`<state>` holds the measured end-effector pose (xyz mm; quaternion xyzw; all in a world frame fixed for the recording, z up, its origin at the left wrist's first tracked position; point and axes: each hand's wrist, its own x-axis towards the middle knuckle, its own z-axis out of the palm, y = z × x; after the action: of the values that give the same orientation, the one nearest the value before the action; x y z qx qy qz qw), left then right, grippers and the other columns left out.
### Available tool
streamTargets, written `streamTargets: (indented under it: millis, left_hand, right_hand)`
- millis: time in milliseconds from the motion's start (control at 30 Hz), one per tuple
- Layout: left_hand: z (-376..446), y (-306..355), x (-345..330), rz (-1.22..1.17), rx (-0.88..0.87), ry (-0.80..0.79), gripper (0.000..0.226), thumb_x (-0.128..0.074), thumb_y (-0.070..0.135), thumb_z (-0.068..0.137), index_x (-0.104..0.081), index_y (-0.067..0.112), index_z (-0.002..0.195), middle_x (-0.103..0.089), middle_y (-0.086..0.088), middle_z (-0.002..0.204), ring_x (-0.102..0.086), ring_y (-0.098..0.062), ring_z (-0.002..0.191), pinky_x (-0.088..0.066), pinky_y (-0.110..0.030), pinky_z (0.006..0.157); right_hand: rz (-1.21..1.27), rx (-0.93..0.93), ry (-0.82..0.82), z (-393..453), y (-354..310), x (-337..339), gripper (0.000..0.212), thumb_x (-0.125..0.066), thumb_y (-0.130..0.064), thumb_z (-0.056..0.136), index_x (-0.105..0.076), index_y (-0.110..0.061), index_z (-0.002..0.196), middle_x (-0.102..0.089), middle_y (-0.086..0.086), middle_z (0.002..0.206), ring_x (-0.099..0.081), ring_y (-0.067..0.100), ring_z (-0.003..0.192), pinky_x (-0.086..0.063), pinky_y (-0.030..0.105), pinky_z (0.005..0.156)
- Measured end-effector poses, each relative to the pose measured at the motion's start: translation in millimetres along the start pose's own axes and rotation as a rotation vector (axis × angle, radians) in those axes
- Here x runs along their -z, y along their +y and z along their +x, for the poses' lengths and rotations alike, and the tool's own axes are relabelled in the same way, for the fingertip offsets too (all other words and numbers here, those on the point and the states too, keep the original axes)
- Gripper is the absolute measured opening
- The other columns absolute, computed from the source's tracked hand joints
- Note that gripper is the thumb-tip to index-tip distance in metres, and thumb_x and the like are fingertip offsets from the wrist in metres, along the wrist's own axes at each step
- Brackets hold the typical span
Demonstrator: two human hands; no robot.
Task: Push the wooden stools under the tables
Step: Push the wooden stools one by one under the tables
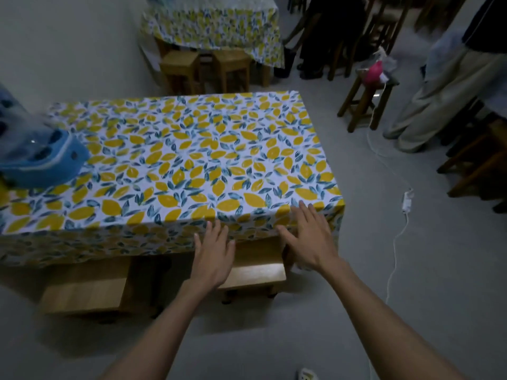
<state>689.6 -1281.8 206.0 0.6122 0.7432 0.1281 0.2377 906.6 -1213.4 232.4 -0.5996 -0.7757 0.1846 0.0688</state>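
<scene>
A table with a lemon-print cloth (192, 160) fills the middle of the view. Two light wooden stools stand at its near edge, partly under the cloth: the right stool (255, 275) and the left stool (85, 290). My left hand (212, 250) is spread flat over the right stool's left side, at the hanging cloth. My right hand (310, 237) hovers with fingers apart at the table's near right corner, above the stool's right side. Neither hand grips anything.
A blue object (41, 157) lies at the table's left edge. A second lemon-cloth table (214, 26) at the back has two stools (205, 67) under it. A dark stool (365, 100) with a pink item, a person's legs (439, 97) and a white cable (397, 223) are on the right.
</scene>
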Motion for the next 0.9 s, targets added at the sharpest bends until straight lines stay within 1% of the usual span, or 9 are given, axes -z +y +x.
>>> streamTargets:
  millis: [100,200,333,433,633,733,900]
  left_hand:
    - [18,35,12,-0.061,0.005,0.055,0.055,-0.03,0.041,0.1,-0.024,0.017,0.149,-0.006,-0.003,0.161,0.008,-0.021,0.147,0.011,-0.045,0.116]
    - [46,77,12,-0.122,0.031,0.077,0.054,-0.033,0.042,0.099,-0.027,0.018,0.148,-0.009,-0.003,0.16,0.004,-0.022,0.148,0.009,-0.045,0.117]
    - [90,144,-6,-0.272,0.101,0.141,0.052,-0.036,0.039,0.099,-0.03,0.018,0.147,-0.011,-0.003,0.16,0.002,-0.021,0.148,0.003,-0.046,0.119]
    - [124,193,-27,-0.294,0.169,0.19,0.052,-0.038,0.04,0.099,-0.033,0.019,0.146,-0.014,-0.003,0.159,0.001,-0.021,0.148,0.004,-0.047,0.118]
    - [210,269,-49,-0.323,0.284,0.208,0.05,-0.038,0.038,0.099,-0.033,0.02,0.146,-0.013,-0.004,0.16,0.0,-0.025,0.148,0.002,-0.051,0.119]
    - [264,291,-55,-0.379,0.32,0.246,0.049,-0.039,0.037,0.099,-0.035,0.019,0.145,-0.015,-0.004,0.159,-0.002,-0.026,0.148,-0.003,-0.051,0.119]
    - [374,313,-63,-0.493,0.37,0.313,0.047,-0.041,0.034,0.099,-0.038,0.019,0.143,-0.02,-0.004,0.158,-0.006,-0.024,0.148,-0.013,-0.051,0.118]
  right_hand:
    - [0.024,0.019,-0.003,18,20,43,0.072,-0.035,-0.061,0.095,-0.021,-0.021,0.153,-0.009,0.002,0.163,-0.003,0.02,0.15,-0.004,0.042,0.121]
    - [0.024,0.041,0.0,43,54,77,0.071,-0.038,-0.061,0.095,-0.02,-0.023,0.153,-0.009,0.001,0.163,-0.004,0.02,0.15,-0.006,0.041,0.121]
    - [0.077,0.063,-0.048,84,106,115,0.074,-0.038,-0.063,0.093,-0.019,-0.025,0.153,-0.007,0.0,0.163,-0.006,0.019,0.149,-0.006,0.038,0.12]
    - [0.06,0.12,-0.091,124,144,142,0.073,-0.038,-0.062,0.093,-0.019,-0.024,0.153,-0.012,0.001,0.163,-0.009,0.02,0.149,-0.007,0.039,0.121]
    - [0.064,0.195,-0.123,225,201,186,0.077,-0.037,-0.064,0.093,-0.02,-0.02,0.153,-0.015,0.004,0.162,-0.012,0.022,0.149,-0.009,0.038,0.12]
    - [0.055,0.248,-0.136,282,222,195,0.074,-0.04,-0.063,0.092,-0.022,-0.022,0.152,-0.019,0.005,0.161,-0.015,0.024,0.148,-0.012,0.038,0.119]
    - [0.022,0.293,-0.146,399,251,206,0.068,-0.042,-0.058,0.093,-0.029,-0.023,0.149,-0.022,0.005,0.16,-0.018,0.024,0.147,-0.013,0.038,0.119]
